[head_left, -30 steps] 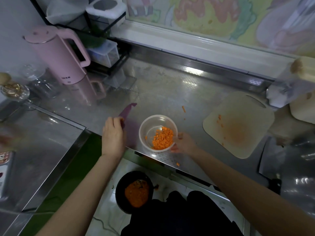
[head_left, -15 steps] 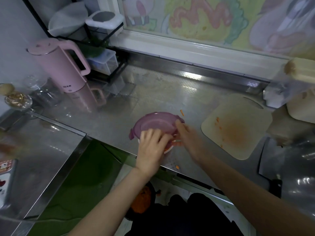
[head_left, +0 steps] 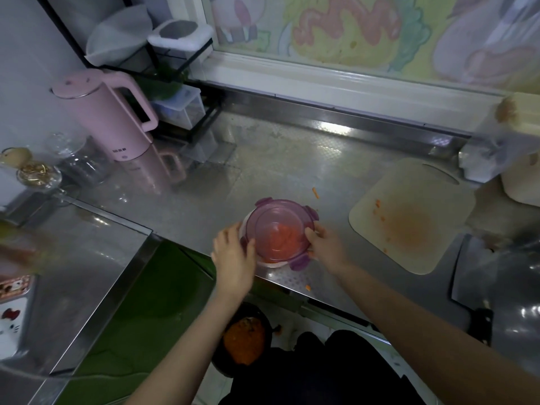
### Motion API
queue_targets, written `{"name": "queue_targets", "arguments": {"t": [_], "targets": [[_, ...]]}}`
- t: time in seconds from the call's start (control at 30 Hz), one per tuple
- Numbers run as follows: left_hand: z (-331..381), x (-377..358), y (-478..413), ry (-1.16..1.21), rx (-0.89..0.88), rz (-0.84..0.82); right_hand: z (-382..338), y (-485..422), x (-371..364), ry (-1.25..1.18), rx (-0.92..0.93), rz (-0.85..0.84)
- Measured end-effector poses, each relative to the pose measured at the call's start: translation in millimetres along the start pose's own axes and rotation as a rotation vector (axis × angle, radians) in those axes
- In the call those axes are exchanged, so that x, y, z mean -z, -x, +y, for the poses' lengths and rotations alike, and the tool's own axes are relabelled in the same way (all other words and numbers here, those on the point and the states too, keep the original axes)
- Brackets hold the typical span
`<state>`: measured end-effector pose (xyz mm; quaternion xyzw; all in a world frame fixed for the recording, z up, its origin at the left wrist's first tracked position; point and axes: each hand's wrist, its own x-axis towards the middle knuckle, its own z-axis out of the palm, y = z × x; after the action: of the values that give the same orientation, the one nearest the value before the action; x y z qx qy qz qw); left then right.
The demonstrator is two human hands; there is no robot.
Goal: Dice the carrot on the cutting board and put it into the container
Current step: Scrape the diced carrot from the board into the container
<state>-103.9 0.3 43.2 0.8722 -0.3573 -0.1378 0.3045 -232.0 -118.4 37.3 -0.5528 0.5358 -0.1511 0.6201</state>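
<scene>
A round clear container (head_left: 270,263) sits at the front edge of the steel counter with a purple see-through lid (head_left: 280,229) lying on top of it. Diced carrot (head_left: 282,236) shows orange through the lid. My left hand (head_left: 233,255) holds the lid's left rim, fingers curled over the edge. My right hand (head_left: 325,244) grips the lid's right rim. The beige cutting board (head_left: 415,217) lies to the right, stained orange, with a few carrot bits on it.
A stray carrot piece (head_left: 315,193) lies behind the container and another (head_left: 307,287) at the counter's front edge. A cleaver (head_left: 473,276) lies at the right. A pink kettle (head_left: 108,118) and a black rack (head_left: 175,92) stand at the back left. A black bin (head_left: 245,340) sits on the floor below.
One second ago the container stood uncovered, my left hand holding the lid beside it. The lid went on top, and both hands now hold its rim.
</scene>
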Motion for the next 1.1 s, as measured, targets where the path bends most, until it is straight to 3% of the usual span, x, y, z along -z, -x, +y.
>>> {"name": "queue_targets", "arguments": {"t": [0.07, 0.13, 0.27, 0.4, 0.63, 0.7, 0.77, 0.83, 0.87, 0.97, 1.1], "targets": [[-7, -3, -15, 0.110, 0.264, -0.130, 1, -1, -4, 0.004, 0.012, -0.015], [-9, -5, -22, 0.281, 0.384, -0.213, 1, -2, -6, 0.123, 0.094, 0.008], [-4, -4, -27, 0.481, 0.455, -0.211, -3, -2, -2, 0.407, 0.217, -0.001], [-4, -5, -32, 0.514, 0.510, -0.208, 0, -4, 2, 0.680, 0.200, -0.070], [-8, -9, -37, 0.532, 0.534, -0.217, 2, -9, 1, 0.765, 0.165, -0.091], [-9, -8, -34, 0.358, 0.384, -0.131, 3, -10, -1, 0.822, 0.170, -0.037], [-7, -3, -31, -0.015, 0.029, -0.046, 3, -7, -3, 0.858, 0.184, 0.055], [-2, -2, -32, -0.246, -0.276, -0.122, 1, -4, -3, 0.850, 0.218, 0.094], [2, -3, -33, -0.301, -0.341, -0.199, 1, -4, -3, 0.848, 0.234, 0.090], [2, -13, -35, -0.408, -0.363, -0.375, 1, -5, -3, 0.846, 0.268, 0.064], [-4, -18, -38, -0.395, -0.346, -0.404, 3, -8, 2, 0.841, 0.301, 0.023]]}}
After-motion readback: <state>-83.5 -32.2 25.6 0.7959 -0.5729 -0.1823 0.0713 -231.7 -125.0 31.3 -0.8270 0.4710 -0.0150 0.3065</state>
